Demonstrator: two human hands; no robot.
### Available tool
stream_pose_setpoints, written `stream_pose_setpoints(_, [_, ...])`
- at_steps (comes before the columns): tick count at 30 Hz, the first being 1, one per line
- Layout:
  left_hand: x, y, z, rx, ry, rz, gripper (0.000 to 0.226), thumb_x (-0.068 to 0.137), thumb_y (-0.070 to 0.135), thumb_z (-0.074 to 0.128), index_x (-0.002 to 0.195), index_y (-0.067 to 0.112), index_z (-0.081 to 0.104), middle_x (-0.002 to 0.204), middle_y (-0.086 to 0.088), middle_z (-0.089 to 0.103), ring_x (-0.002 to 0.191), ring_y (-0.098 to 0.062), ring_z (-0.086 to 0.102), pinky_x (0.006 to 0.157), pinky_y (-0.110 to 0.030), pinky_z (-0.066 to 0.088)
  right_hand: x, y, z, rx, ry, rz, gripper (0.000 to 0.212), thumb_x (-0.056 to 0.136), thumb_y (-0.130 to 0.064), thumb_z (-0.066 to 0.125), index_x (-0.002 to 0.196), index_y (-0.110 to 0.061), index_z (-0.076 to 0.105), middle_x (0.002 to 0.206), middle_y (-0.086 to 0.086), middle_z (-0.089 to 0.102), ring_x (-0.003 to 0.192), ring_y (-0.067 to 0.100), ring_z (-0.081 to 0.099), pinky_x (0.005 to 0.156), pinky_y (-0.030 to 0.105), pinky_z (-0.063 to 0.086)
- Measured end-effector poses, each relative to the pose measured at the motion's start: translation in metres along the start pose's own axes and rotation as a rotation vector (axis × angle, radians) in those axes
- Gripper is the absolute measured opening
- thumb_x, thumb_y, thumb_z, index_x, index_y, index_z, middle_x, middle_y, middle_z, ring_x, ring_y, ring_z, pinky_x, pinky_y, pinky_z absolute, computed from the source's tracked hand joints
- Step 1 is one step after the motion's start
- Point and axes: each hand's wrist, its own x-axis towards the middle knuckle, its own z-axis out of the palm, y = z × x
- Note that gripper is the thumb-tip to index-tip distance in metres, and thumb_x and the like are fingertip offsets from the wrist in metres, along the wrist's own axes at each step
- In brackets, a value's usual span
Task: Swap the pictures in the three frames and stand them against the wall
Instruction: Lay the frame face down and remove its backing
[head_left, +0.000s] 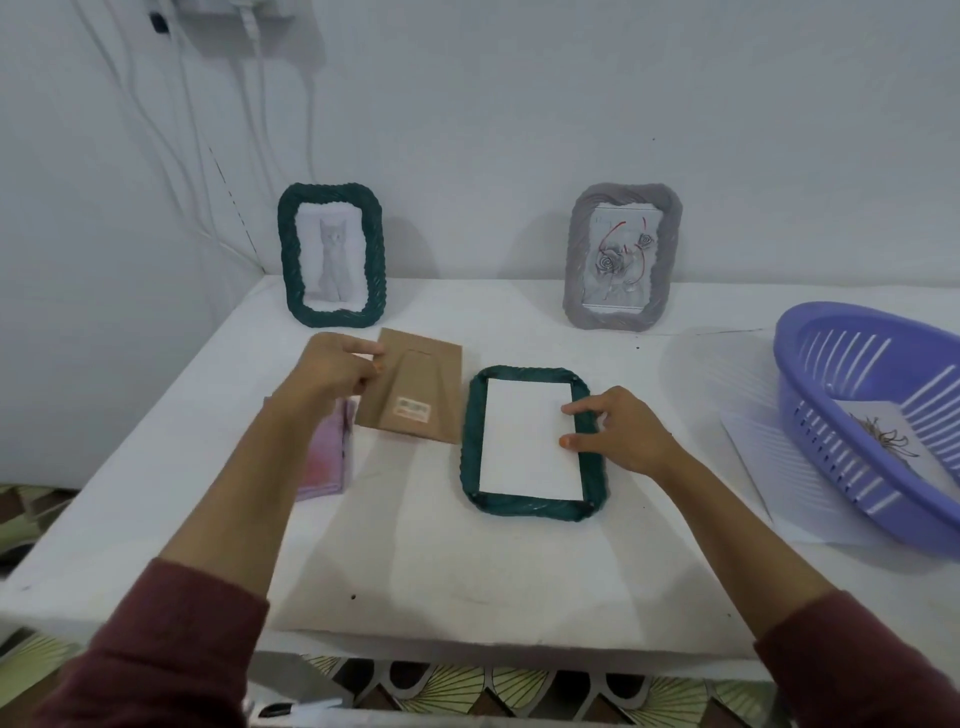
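- The surface (467, 571), draped in white cloth, butts against the white wall (519, 104) and carries everything below. I take the face-down frame at its middle as the reference mark.
- Purple basket (810, 358): well to the right of the reference frame, holding a sheet with a dark drawing, probably a picture taken out or waiting to go in.
- Reference frame, the dark green frame lying flat (597, 478): face down, back open, so the picture can be changed from behind. A white sheet (524, 441), blank side up, fills its opening squarely.
- Green cat frame (291, 260): beyond and left of the reference frame, upright against the wall, with a grey cat picture. I judge it finished.
- Grey rose frame (576, 270): beyond and slightly right of the reference frame, also upright against the wall, showing roses with red lines.
- Brown backing board (426, 384): just left of the reference frame, raised and tilted. Its folded easel leg and a small label face me.
- Pink sheet (327, 457): further left, partly under my forearm.
- My left hand (332, 369): fingers closed, pinching the board's left edge, held ready to go onto the open back.
- My right hand (618, 431): fingers loosely spread, gripping nothing. The fingertips press on the sheet's right edge and frame rim, keeping them aligned.
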Motion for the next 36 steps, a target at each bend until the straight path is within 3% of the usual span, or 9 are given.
stream_pose_setpoints(2, [0.006,-0.011,-0.004,0.078,0.003,-0.035,0.031,0.083,-0.014,0.052,0.112,-0.005,0.061,0.074,-0.008,0.056,0.063,-0.016,0.051,0.060,-0.022,0.048,0.000,-0.001,0.000,-0.015,0.000,0.002,0.045,0.074,-0.030,0.075,0.116,-0.023,0.064,0.106,0.001,0.043,0.094,0.013,0.045,0.082,0.023,0.034])
stream_pose_setpoints(6, [0.006,-0.033,0.004,0.208,-0.034,-0.080,0.029,0.084,-0.012,0.051,0.106,0.001,0.064,0.070,-0.010,0.053,0.053,-0.018,0.044,0.048,-0.023,0.039,0.001,-0.002,0.000,-0.030,0.002,-0.001,0.045,0.074,-0.030,0.075,0.116,-0.022,0.064,0.105,0.002,0.043,0.093,0.014,0.044,0.081,0.023,0.033])
stream_pose_setpoints(8, [0.004,-0.038,0.009,0.259,0.000,-0.063,0.028,0.084,-0.010,0.051,0.104,0.003,0.065,0.081,-0.014,0.056,0.054,-0.019,0.045,0.048,-0.025,0.040,0.001,-0.002,0.000,-0.027,0.006,0.002,0.044,0.073,-0.030,0.076,0.116,-0.023,0.064,0.104,0.002,0.043,0.094,0.014,0.044,0.081,0.023,0.033])
stream_pose_setpoints(10, [-0.001,-0.037,0.014,0.349,0.036,0.012,0.023,0.085,-0.004,0.053,0.102,0.005,0.066,0.099,-0.016,0.060,0.062,-0.019,0.052,0.053,-0.026,0.044,0.001,-0.002,0.000,-0.026,0.006,0.005,0.044,0.074,-0.030,0.075,0.116,-0.023,0.064,0.105,0.002,0.043,0.094,0.014,0.043,0.082,0.023,0.033])
stream_pose_setpoints(14, [-0.016,-0.029,0.026,0.603,0.100,0.139,0.021,0.090,0.009,0.050,0.104,0.005,0.065,0.116,-0.013,0.061,0.103,-0.030,0.059,0.084,-0.034,0.046,0.001,-0.002,0.000,-0.041,0.004,0.009,0.045,0.074,-0.030,0.075,0.117,-0.023,0.064,0.105,0.002,0.042,0.094,0.014,0.043,0.082,0.024,0.033])
stream_pose_setpoints(18, [-0.033,-0.024,0.055,0.587,0.153,0.362,0.025,0.087,0.011,0.045,0.088,0.003,0.069,0.091,-0.013,0.066,0.082,-0.027,0.063,0.072,-0.038,0.054,0.001,-0.002,0.000,-0.037,0.003,0.006,0.044,0.074,-0.030,0.075,0.116,-0.023,0.064,0.105,0.002,0.042,0.094,0.014,0.043,0.082,0.023,0.032])
stream_pose_setpoints(21, [-0.047,-0.026,0.085,0.615,0.035,0.426,0.031,0.087,0.020,0.049,0.060,0.006,0.056,0.055,-0.004,0.052,0.056,-0.017,0.048,0.049,-0.031,0.042,0.001,-0.003,0.000,-0.030,0.003,0.010,0.044,0.074,-0.029,0.075,0.116,-0.022,0.064,0.105,0.002,0.043,0.094,0.014,0.043,0.081,0.023,0.032])
stream_pose_setpoints(26, [-0.051,-0.042,0.114,0.709,0.087,0.381,0.033,0.092,0.031,0.047,0.073,0.008,0.061,0.092,-0.008,0.057,0.100,-0.022,0.047,0.076,-0.037,0.045,0.000,-0.003,0.000,-0.015,0.005,0.019,0.045,0.073,-0.029,0.076,0.115,-0.022,0.064,0.106,0.001,0.042,0.096,0.014,0.043,0.083,0.024,0.033])
stream_pose_setpoints(36, [-0.048,-0.042,0.117,0.645,0.129,0.406,0.031,0.090,0.024,0.052,0.064,0.008,0.057,0.091,-0.010,0.061,0.098,-0.022,0.051,0.071,-0.034,0.044,0.000,-0.004,0.000,-0.014,0.001,0.021,0.045,0.073,-0.027,0.076,0.116,-0.020,0.064,0.106,0.001,0.042,0.095,0.014,0.043,0.082,0.024,0.033])
